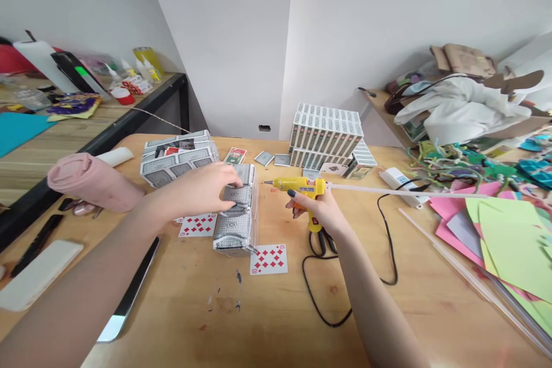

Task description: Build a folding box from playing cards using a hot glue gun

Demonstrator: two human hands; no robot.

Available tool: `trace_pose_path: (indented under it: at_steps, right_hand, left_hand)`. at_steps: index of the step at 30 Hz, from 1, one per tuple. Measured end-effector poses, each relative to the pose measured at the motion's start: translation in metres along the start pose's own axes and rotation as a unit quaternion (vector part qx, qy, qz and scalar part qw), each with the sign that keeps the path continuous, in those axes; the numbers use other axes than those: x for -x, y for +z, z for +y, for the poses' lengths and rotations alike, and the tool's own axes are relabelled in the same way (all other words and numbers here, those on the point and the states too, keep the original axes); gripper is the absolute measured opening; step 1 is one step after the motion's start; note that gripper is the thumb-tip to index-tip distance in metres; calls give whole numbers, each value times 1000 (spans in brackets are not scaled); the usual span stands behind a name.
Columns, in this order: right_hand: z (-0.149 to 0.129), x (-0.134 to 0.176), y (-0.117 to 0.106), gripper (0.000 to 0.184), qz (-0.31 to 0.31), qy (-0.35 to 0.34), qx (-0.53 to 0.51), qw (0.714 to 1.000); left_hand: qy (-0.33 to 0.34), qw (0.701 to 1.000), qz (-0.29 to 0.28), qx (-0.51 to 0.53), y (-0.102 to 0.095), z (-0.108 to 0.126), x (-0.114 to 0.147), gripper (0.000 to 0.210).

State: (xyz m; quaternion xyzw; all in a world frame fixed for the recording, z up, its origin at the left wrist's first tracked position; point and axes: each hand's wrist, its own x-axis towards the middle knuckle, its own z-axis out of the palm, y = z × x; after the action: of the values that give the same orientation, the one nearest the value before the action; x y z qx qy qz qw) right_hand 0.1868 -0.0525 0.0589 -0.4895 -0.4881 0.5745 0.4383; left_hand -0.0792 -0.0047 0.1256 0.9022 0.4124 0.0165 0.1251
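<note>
My left hand (211,187) is closed on a long box built of playing cards (233,230), thumb and fingers pressing on its top. The box lies lengthwise on the table, grey card backs outward. My right hand (319,207) grips a yellow hot glue gun (302,186), its nozzle pointing left toward the box, a little apart from it. A long clear glue stick (388,190) sticks out of the gun's rear. Beside the box lie a ten of diamonds (269,259) and another diamond card (198,225), partly covered.
Behind my left hand stands an open card-built box (181,158) with cards inside. Stacked card boxes (325,135) stand by the wall. The gun's black cable (390,241) loops to a power strip (403,187). Coloured paper (513,236) and glue sticks (470,276) lie right; a pink roll (92,181) left.
</note>
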Motion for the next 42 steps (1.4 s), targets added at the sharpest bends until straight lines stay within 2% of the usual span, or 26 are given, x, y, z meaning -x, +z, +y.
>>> trace_pose_path:
  at_steps: [7,13,24,31,36,38,40,42]
  right_hand:
    - [-14,3,10,28,-14,40,45,998]
    - [-5,-1,15,28,-41,35,54,997]
    - [-6,-3,25,25,-37,49,38,997]
    - [-6,-6,24,28,-45,54,11,997]
    - [0,-9,23,29,-56,44,-27,997]
    - [1,-9,23,29,-61,48,-24,997]
    - [1,-8,24,28,-64,53,-11,996]
    - [-1,-7,24,28,-62,57,8,996]
  left_hand:
    - [-3,1000,-7,-15,0,2,-1,25]
    - [0,1000,11,-6,4,-6,4,26]
    - [-47,995,54,70,14,-8,13,26]
    - [-71,982,46,167,22,-8,17,26]
    - [-79,973,42,214,23,2,15,39]
    - [-93,967,69,228,26,7,11,34]
    - [-129,957,125,226,31,12,6,24]
    - [-170,949,143,226,36,15,2,22]
